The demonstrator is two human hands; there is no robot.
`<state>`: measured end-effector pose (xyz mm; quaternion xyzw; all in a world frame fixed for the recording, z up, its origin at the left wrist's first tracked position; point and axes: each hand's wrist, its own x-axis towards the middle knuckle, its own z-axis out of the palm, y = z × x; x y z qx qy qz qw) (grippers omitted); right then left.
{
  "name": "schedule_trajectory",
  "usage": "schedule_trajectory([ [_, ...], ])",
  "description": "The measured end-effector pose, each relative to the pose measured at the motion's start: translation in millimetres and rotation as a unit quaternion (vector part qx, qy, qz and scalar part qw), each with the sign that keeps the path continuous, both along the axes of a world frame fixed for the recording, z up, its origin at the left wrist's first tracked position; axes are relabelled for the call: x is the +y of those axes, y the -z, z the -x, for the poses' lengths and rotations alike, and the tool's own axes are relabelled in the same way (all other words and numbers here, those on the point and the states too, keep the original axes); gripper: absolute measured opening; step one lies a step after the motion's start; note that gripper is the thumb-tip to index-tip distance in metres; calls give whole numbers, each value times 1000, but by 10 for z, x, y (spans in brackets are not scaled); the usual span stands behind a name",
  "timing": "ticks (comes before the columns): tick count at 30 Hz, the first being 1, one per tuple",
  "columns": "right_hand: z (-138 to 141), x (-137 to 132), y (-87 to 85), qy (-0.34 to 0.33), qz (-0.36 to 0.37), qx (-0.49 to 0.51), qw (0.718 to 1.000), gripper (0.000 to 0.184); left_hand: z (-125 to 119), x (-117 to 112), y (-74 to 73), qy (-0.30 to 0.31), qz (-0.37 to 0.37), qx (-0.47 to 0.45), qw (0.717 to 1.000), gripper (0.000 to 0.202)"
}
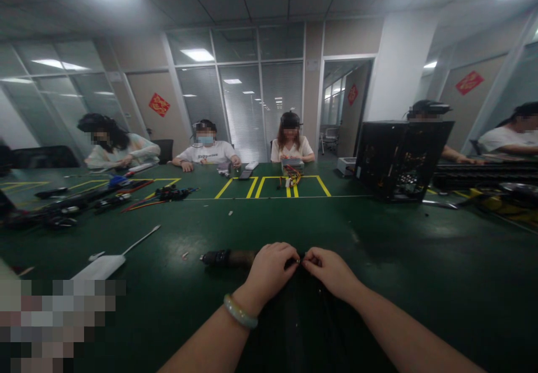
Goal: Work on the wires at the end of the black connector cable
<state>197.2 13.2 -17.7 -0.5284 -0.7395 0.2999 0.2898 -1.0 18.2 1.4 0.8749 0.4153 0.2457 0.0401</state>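
My left hand (269,269) and my right hand (332,269) meet over the near middle of a dark green table (399,261). Both are closed in a pinch, fingertips almost touching, on a small dark part (299,261) that I cannot make out. A dark cylindrical object (227,258) lies on the table just left of my left hand, partly hidden behind it. A dark bundle or mat (302,317) lies between my forearms. A pale green bangle (239,311) sits on my left wrist.
A white charger with a cable (105,265) lies at the near left. Black cable bundles (84,202) lie at the far left. An open black computer case (399,160) stands at the right. Several other people sit around the far side. Yellow tape lines (273,185) mark the table.
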Motion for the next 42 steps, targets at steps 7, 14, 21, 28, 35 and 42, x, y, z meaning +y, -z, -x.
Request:
schedule_trajectory([
  [7,6,9,15,0,0,5,1000,14,-7,-17,-16,-5,-15,-16,1000,11],
  [14,5,7,-13,-2,-4,-7,1000,13,-8,-15,-15,15,-23,-10,1000,10],
  [21,4,8,-8,2,-12,-9,1000,13,-5,-10,-8,1,-21,-9,1000,10],
  [28,2,-14,-23,8,-17,-4,1000,14,-3,6,3,14,-15,2,1000,12],
  [35,-12,-9,-14,-1,-9,7,1000,15,-15,-5,7,-14,5,-14,1000,16],
  [42,-24,6,11,-5,-11,7,1000,15,-9,-3,23,-3,0,-10,1000,12],
])
